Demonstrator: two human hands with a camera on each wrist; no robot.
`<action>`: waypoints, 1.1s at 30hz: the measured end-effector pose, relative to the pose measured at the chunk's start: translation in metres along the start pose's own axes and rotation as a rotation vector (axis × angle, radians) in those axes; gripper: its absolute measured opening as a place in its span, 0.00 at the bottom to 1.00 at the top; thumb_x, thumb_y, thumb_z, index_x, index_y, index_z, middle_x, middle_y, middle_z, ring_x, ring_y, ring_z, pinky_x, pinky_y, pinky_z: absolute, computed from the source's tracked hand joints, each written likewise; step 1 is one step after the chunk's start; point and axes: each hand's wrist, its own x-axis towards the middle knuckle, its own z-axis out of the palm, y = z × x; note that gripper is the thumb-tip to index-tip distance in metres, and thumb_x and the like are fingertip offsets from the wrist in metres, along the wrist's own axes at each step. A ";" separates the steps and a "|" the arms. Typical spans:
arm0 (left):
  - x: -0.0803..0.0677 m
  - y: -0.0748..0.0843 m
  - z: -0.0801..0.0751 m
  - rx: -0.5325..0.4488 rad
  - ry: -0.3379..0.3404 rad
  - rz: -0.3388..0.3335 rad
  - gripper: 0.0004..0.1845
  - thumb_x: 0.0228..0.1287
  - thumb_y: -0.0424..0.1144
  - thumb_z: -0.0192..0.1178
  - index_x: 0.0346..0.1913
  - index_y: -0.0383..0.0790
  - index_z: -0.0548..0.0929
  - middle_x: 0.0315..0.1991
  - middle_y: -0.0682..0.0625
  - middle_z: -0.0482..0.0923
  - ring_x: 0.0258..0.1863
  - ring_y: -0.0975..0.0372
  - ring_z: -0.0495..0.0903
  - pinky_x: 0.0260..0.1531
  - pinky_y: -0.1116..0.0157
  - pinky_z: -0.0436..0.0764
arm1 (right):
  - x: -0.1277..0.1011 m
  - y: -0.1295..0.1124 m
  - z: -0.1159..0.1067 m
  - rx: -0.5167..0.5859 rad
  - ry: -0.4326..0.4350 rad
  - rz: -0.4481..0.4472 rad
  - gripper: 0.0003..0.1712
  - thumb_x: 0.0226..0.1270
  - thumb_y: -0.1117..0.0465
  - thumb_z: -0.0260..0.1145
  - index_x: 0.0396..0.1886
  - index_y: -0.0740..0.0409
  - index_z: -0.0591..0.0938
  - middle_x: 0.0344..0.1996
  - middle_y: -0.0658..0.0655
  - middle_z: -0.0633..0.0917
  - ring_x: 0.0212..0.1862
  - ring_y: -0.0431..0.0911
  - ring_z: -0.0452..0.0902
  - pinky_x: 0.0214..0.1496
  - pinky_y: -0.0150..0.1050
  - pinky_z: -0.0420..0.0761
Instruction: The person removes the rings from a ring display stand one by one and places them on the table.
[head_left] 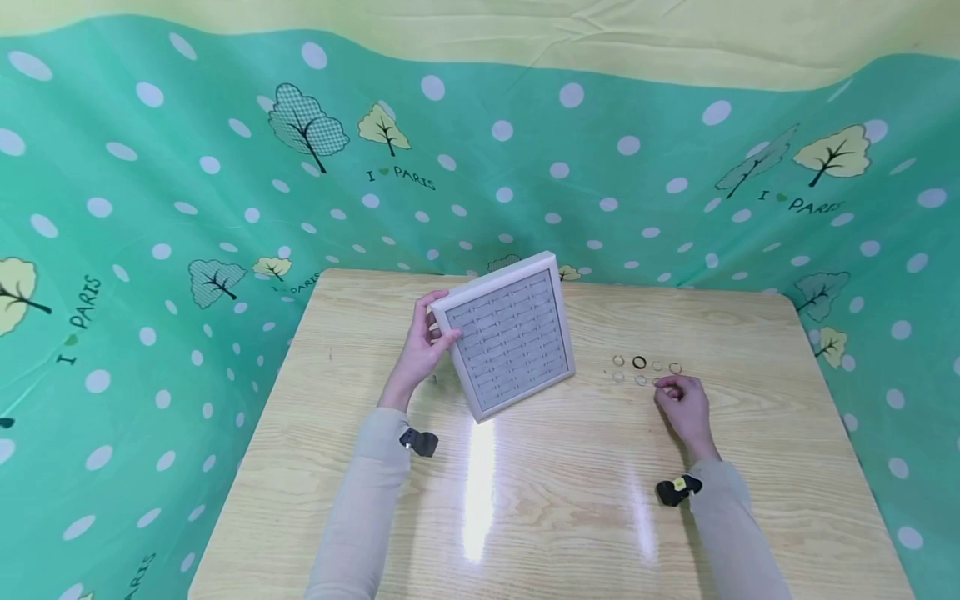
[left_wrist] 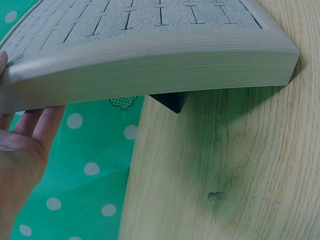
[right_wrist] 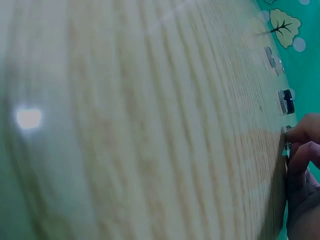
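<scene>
My left hand grips a pale-framed ring display tray by its upper left corner, thumb on the front and fingers behind. The tray leans back, and its grey padded face carries rows of slots with no rings in them. In the left wrist view, the tray's side edge runs above the tabletop, with the left hand under it. On the right, my right hand pinches a small ring at the near row's right end. Fingertips partly cover this ring in the right wrist view.
Several rings lie in two rows on the wooden table, among them a dark ring and a silver ring. A dark pointed piece shows below the tray. Behind the table hangs a green dotted curtain.
</scene>
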 end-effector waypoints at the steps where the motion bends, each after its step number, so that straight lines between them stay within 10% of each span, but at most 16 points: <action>1: -0.001 0.004 0.001 0.003 -0.002 0.001 0.34 0.63 0.19 0.55 0.69 0.36 0.55 0.53 0.30 0.70 0.40 0.47 0.80 0.39 0.61 0.84 | 0.000 0.000 0.000 0.004 0.001 -0.004 0.07 0.59 0.72 0.63 0.37 0.70 0.83 0.38 0.61 0.74 0.34 0.36 0.66 0.37 0.27 0.66; 15: -0.009 0.022 0.003 0.003 -0.049 -0.012 0.49 0.65 0.22 0.55 0.77 0.48 0.35 0.58 0.26 0.69 0.45 0.39 0.79 0.47 0.54 0.82 | -0.008 0.000 -0.007 0.117 -0.033 0.101 0.13 0.65 0.69 0.62 0.47 0.71 0.78 0.45 0.60 0.70 0.34 0.31 0.69 0.34 0.19 0.70; 21: -0.016 0.016 -0.001 0.020 -0.096 -0.119 0.40 0.71 0.29 0.53 0.76 0.43 0.41 0.59 0.27 0.69 0.49 0.38 0.77 0.48 0.49 0.81 | -0.012 0.002 -0.010 0.132 -0.036 0.113 0.14 0.66 0.67 0.62 0.49 0.69 0.78 0.48 0.58 0.70 0.34 0.31 0.71 0.36 0.20 0.71; 33: -0.047 -0.038 -0.035 0.239 -0.113 -0.156 0.36 0.68 0.34 0.59 0.74 0.41 0.54 0.63 0.30 0.66 0.57 0.36 0.70 0.53 0.44 0.76 | -0.021 0.004 -0.043 0.046 -0.153 -0.038 0.19 0.66 0.66 0.64 0.54 0.68 0.75 0.49 0.63 0.70 0.38 0.33 0.71 0.38 0.21 0.75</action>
